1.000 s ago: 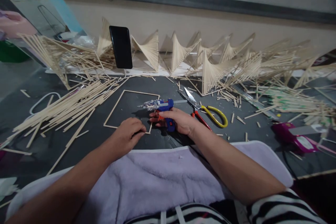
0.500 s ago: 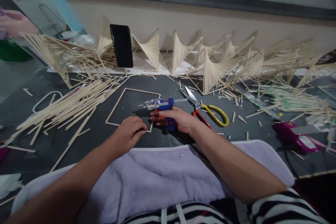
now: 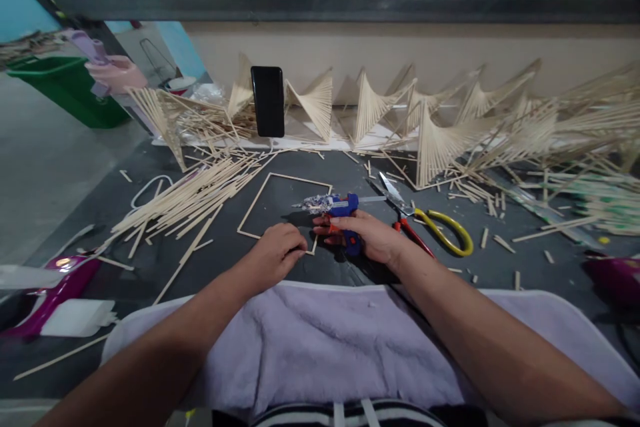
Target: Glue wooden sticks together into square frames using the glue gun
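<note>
My right hand (image 3: 373, 235) is wrapped round the handle of a blue hot glue gun (image 3: 345, 205). The gun's crusted nozzle points left, above the inside of a square frame of thin wooden sticks (image 3: 300, 179), and a clear glue stick sticks out of its back. My left hand (image 3: 280, 250) rests with curled fingers on the near side of that frame, by its near right corner. What the fingertips pinch there is partly hidden. Just right of the gun lie scissors (image 3: 395, 193) with yellow handles and a red-handled tool (image 3: 416, 237).
Loose wooden sticks (image 3: 185, 197) are heaped to the left. Twisted stick structures (image 3: 315, 103) line the wall, with a dark phone (image 3: 269, 101) upright before them. A lilac cloth (image 3: 325, 347) covers the near edge. Magenta devices lie at both sides, and offcuts are scattered at right.
The view has swung to the left, so everything appears shifted right and more of the left side shows. Both hands and the glue gun keep about the same place over the frame.
</note>
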The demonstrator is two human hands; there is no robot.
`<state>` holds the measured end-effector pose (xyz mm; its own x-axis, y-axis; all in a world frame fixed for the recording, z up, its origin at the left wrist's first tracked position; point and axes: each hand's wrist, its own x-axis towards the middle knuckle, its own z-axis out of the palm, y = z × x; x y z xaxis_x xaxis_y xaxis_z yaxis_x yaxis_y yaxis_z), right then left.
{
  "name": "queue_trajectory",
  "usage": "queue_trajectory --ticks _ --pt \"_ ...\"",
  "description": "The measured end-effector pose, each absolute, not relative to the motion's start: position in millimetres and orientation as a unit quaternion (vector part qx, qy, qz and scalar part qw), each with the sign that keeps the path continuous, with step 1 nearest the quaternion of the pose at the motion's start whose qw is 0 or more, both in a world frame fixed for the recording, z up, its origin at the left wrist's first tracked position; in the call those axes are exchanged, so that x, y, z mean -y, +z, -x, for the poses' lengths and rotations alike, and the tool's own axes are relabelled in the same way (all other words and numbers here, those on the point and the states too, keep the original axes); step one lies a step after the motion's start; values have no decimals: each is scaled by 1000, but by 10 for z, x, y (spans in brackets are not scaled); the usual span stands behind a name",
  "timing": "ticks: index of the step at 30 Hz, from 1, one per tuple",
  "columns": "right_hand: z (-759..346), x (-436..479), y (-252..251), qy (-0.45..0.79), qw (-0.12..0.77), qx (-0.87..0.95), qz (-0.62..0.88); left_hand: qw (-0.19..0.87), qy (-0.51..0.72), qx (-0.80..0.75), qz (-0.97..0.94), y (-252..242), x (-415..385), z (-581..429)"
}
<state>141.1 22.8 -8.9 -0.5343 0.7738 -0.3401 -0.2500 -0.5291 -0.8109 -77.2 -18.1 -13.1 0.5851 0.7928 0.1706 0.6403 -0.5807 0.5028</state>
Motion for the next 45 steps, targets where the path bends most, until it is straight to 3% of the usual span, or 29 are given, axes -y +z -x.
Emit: queue_trajectory --ticks 6,13,33,45 --pt "-1457 -235 -87 803 331 364 336 200 205 -413 -865 -147 181 776" --pt "-1648 -411 -27 735 406 387 381 197 207 -405 -869 -144 189 779" --pt "-1585 -1109 -177 485 370 601 516 164 175 -408 -881 -137 156 752" --pt "-1565 -1108 -230 538 382 590 465 158 174 -414 -879 -154 142 740"
